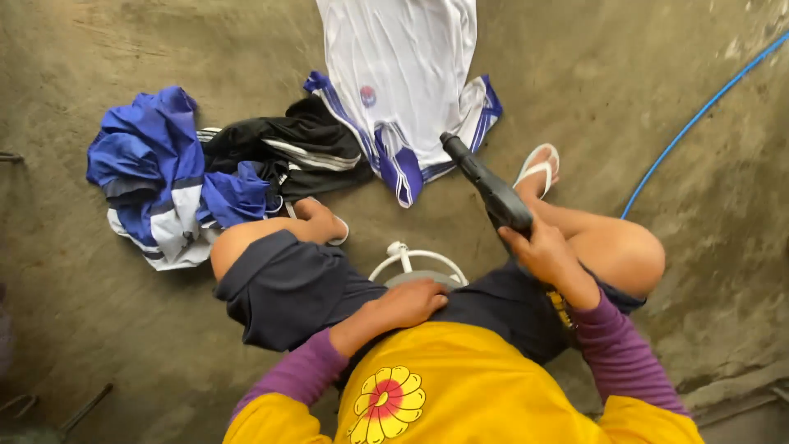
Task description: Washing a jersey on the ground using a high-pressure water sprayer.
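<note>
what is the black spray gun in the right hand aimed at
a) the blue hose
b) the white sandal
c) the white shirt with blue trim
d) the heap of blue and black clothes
c: the right hand grips the black spray gun, and its nozzle points straight at the white shirt with blue trim spread on the concrete floor.

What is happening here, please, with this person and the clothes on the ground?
A person sits low on a small stool over a concrete floor. The right hand grips a black spray gun, its nozzle pointing toward a white jersey with blue trim spread flat on the floor. The left hand rests on the person's lap, holding nothing. To the left lies a heap of blue, white and black garments. A blue hose runs across the floor on the right.
</note>
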